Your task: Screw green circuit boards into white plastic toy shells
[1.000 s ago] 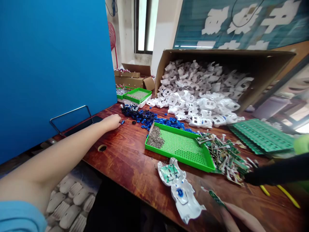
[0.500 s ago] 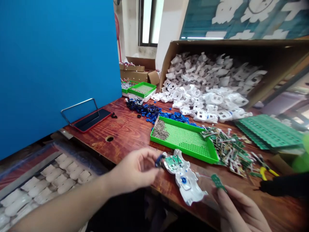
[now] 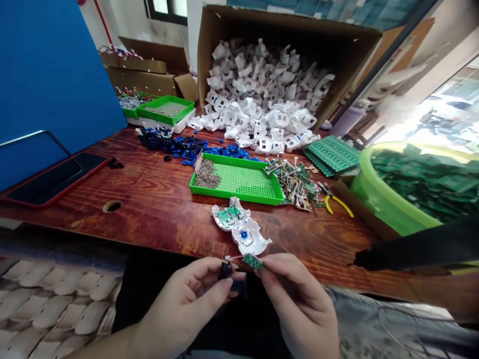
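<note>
My left hand pinches a small dark blue, nearly black part between thumb and fingers; its exact kind is hard to make out. In my right hand is a small green circuit board, gripped at its right end. A thin wire with a white plug runs from the board toward the dark part. Both hands are close together at the table's front edge. Just beyond them lies an opened white plastic shell, with a blue ring in one half and a green board in the other.
Behind the shell stands a green tray with small screws. Loose blue parts, small boards with wires and yellow-handled pliers lie around it. A cardboard box spills white shells. A black tool juts in from the right.
The view has swung right. My left hand, with the dark part, and my right hand, with the circuit board, have come together in front of the shell, which stays on the table.
</note>
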The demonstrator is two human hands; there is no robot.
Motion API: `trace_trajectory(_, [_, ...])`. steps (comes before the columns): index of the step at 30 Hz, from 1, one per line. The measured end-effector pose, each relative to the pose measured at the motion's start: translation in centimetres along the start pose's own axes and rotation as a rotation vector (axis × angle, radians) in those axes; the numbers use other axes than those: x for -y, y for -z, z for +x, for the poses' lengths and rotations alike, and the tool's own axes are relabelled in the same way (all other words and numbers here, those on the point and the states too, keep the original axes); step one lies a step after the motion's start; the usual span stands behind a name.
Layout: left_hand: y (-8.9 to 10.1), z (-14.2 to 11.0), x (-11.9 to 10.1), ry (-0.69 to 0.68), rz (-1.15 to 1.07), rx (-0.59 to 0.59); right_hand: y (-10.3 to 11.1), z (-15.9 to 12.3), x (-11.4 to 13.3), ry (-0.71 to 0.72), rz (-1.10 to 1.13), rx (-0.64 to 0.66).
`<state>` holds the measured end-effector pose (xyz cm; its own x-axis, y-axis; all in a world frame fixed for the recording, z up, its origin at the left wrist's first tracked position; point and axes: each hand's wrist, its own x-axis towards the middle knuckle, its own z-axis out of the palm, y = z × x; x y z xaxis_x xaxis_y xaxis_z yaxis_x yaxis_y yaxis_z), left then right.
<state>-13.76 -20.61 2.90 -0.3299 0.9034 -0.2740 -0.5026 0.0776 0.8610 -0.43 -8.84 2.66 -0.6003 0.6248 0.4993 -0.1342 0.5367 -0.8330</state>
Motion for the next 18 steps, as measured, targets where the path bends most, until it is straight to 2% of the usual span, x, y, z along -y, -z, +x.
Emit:
trace_trajectory(6, [0.4, -0.2, 0.3, -0.072, 0.115, 0.011, -0.3, -0.2, 1.0, 0.024, 0.024, 0.167])
trace_trajectory(11, [0.8, -0.3, 0.5, -0.01, 0.152, -0.057, -0.5, 0.0, 1.3, -0.043, 0.052, 0.157])
trace_trajectory(18, [0.7, -0.5, 0.5, -0.106, 0.421, -0.125, -0.1, -0.1, 1.5, -0.089, 0.034, 0.175])
